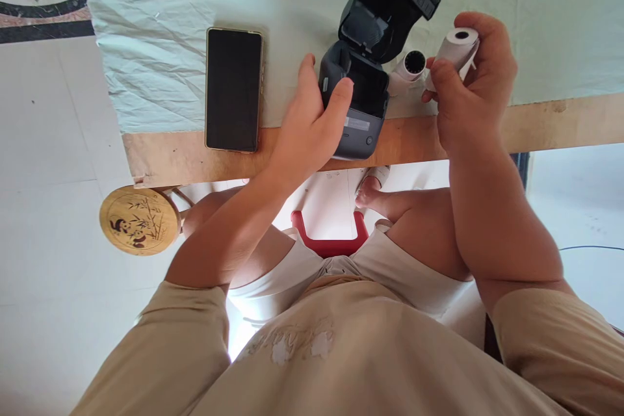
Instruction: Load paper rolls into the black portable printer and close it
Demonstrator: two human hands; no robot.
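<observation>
A dark grey label printer [358,101] stands at the table's near edge, its lid [385,3] swung up and back and its inner bay bare. My left hand [314,117] grips the printer's left side, thumb over the rim and fingers along the outer wall. Right of the printer, my right hand [480,71] holds a small white paper roll [457,45] between thumb and fingers, with a loose edge of paper showing. Between the printer and that hand sits a second white roll [410,66] with a dark round core facing up.
A smartphone [234,90] with a black screen lies left of the printer. Pale green cloth [160,71] covers the table, leaving a wooden front edge [536,118] exposed. A round wooden stool [140,220] stands on the floor at left. My legs are under the edge.
</observation>
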